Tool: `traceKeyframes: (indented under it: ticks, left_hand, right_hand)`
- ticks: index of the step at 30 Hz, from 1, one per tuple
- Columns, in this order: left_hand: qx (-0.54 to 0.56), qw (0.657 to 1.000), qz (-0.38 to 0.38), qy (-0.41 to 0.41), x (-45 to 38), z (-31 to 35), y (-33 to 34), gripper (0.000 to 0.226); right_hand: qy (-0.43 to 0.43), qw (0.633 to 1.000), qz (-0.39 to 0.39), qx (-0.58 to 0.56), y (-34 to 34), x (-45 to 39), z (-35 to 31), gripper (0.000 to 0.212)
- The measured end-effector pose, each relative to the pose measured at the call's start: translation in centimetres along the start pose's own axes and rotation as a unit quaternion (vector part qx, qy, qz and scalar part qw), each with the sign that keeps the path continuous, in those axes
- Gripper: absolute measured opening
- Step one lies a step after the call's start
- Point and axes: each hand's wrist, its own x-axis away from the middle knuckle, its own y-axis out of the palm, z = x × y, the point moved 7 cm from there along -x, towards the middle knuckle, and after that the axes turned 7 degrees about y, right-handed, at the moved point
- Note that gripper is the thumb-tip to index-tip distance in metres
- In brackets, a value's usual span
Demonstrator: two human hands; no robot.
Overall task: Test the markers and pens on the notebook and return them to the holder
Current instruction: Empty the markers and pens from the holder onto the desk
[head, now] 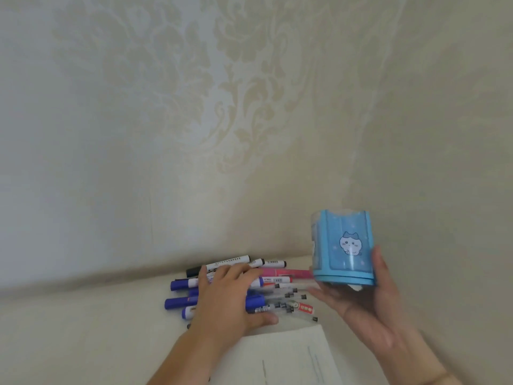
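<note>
against patterned wallpaper, right hand grips the holder; left hand flat on markers.

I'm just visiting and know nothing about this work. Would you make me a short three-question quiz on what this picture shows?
1. True or false: the blue holder stands on the table.
2. Which hand rests on the pile of markers and pens? A) left hand B) right hand C) neither
3. Fill in: the open ______ lies nearest the camera, between the forearms.

Key
1. False: the right hand holds it up, off the table.
2. A: the left hand lies over the pile.
3. notebook
</note>
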Motion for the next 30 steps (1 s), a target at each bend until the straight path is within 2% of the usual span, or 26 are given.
traceKeyframes:
  ticks: [2,4,6,8,9,11,12,13,14,16,19,20,21,23,25,27,30]
  left_hand:
    - [-0.011,1.000,-0.009,0.028,0.0,0.4,0.3,0.098]
    - [-0.016,0.999,-0.005,0.038,0.0,0.5,0.3,0.090]
    - [-0.016,0.999,-0.001,0.031,0.0,0.4,0.2,0.085]
    - [-0.012,1.000,0.001,0.023,0.0,0.3,0.2,0.083]
    - [-0.008,1.000,0.002,0.021,0.0,0.2,0.2,0.082]
    - [-0.004,1.000,0.001,0.030,0.0,0.3,0.2,0.083]
    - [-0.003,0.999,0.003,0.038,0.0,0.4,0.2,0.080]
    - [-0.002,0.999,0.007,0.045,0.0,0.5,0.3,0.075]
    - [-0.003,0.999,0.011,0.050,0.0,0.7,0.3,0.071]
    - [-0.004,0.998,0.016,0.054,0.2,0.7,0.2,0.069]
    - [-0.003,0.999,0.008,0.051,0.2,0.6,0.3,0.076]
    - [-0.003,0.999,0.006,0.052,0.2,0.6,0.3,0.078]
    - [-0.001,0.999,0.008,0.054,0.2,0.7,0.2,0.079]
    - [0.013,0.998,0.019,0.054,0.1,0.8,0.1,0.077]
    - [0.017,0.998,0.020,0.054,0.1,0.9,0.1,0.074]
    - [0.015,0.998,0.015,0.055,0.2,1.0,0.2,0.073]
    - [0.003,0.998,0.006,0.060,0.2,1.0,0.2,0.073]
  right_hand:
    - [-0.001,1.000,-0.017,-0.026,-0.1,0.0,0.5,0.100]
    - [-0.046,0.999,-0.007,-0.016,-0.4,-0.1,-0.2,0.086]
    - [-0.123,0.991,0.041,0.040,-1.5,0.0,-1.4,0.063]
    - [-0.208,0.962,0.125,0.128,-3.4,0.4,-2.3,0.054]
    - [-0.243,0.935,0.177,0.186,-4.5,0.6,-2.4,0.055]
    - [-0.293,0.860,0.270,0.318,-5.9,1.2,-2.1,0.061]
    - [-0.313,0.827,0.295,0.362,-6.2,1.5,-2.1,0.061]
    - [-0.330,0.805,0.307,0.386,-6.4,1.6,-2.2,0.060]
    - [-0.332,0.799,0.307,0.395,-6.4,1.7,-2.3,0.061]
    - [-0.301,0.763,0.343,0.457,-6.9,1.7,-2.4,0.073]
    - [-0.183,0.621,0.445,0.619,-8.4,2.2,-2.2,0.103]
    - [-0.158,0.591,0.462,0.642,-8.6,2.3,-2.2,0.104]
    - [-0.152,0.577,0.466,0.654,-8.6,2.3,-2.3,0.103]
    - [-0.157,0.585,0.439,0.664,-8.2,1.4,-2.6,0.096]
    - [-0.168,0.623,0.401,0.650,-7.4,-0.1,-2.5,0.087]
    - [-0.193,0.658,0.394,0.612,-6.4,-1.4,-2.4,0.084]
    - [-0.190,0.666,0.399,0.601,-5.7,-3.2,-2.3,0.077]
